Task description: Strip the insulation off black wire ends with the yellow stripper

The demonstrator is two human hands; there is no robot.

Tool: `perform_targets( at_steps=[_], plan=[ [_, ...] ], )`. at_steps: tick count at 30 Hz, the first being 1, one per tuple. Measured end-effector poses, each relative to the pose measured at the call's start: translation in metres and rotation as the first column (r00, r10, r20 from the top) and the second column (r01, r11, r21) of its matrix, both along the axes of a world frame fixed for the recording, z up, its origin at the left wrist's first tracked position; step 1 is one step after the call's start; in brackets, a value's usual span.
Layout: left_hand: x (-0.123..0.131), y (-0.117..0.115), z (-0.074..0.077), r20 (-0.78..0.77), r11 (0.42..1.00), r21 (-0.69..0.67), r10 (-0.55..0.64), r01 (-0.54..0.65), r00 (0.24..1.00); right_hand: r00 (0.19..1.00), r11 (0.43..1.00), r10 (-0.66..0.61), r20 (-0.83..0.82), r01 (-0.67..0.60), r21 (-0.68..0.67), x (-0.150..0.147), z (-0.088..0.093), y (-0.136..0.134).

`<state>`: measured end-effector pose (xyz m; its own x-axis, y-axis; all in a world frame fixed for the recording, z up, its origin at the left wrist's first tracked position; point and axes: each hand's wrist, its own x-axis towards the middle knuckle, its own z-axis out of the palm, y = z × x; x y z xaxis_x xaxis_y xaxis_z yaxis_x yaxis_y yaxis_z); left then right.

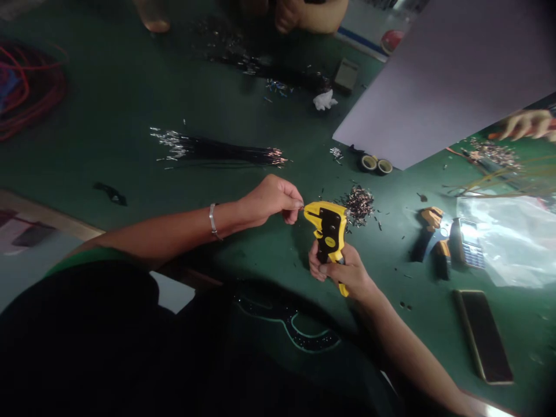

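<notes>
My right hand (350, 272) is wrapped round the handles of a yellow and black wire stripper (330, 226), its jaw end pointing left. Right at that jaw, my left hand (270, 200) pinches a thin wire between thumb and forefinger; most of the wire is hidden by the fingers. Beyond my left hand lies a bundle of black wires (226, 152), with silvery terminals at the left ends and bare copper at the right ends. A heap of short dark offcuts (359, 205) sits just past the tool's head.
To the right are an orange-handled tool (434, 234), a keypad phone (470, 243), a clear plastic bag (516, 243) and a smartphone (484, 336). Tape rolls (376, 165) lie beside a large pale board (452, 75). Other people's hands (527, 124) show at the right and top edges. Red wire coils (35, 92) lie left.
</notes>
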<state>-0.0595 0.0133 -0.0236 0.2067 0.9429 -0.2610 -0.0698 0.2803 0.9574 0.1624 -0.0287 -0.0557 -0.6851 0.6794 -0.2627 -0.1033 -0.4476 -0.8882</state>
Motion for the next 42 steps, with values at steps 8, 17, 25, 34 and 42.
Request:
perform_targets(
  at_steps=[8, 17, 25, 34, 42],
  plan=[
    [-0.006, 0.007, -0.009, -0.061, 0.987, 0.05, 0.154, -0.151, 0.986, 0.993, 0.99, -0.082, -0.084, 0.09, 0.107, 0.008, 0.018, 0.003],
    [-0.005, 0.003, 0.001, -0.016, 0.991, -0.052, 0.12, -0.12, 0.993, 0.991, 0.994, -0.102, -0.089, 0.104, 0.027, 0.005, 0.008, 0.012],
    [-0.009, 0.002, 0.002, 0.123, 0.978, -0.208, 0.017, 0.009, 0.992, 0.992, 0.998, -0.046, -0.114, 0.041, -0.043, 0.002, 0.002, 0.011],
    [-0.003, -0.003, 0.012, -0.024, 0.997, -0.067, 0.032, -0.033, 0.999, 0.995, 1.0, -0.022, -0.102, 0.02, -0.023, 0.002, 0.0, 0.011],
    [-0.008, 0.0, 0.011, -0.109, 0.996, 0.085, -0.028, 0.037, 0.994, 0.992, 0.998, 0.051, -0.113, -0.055, -0.028, 0.006, -0.001, 0.009]
  ],
)
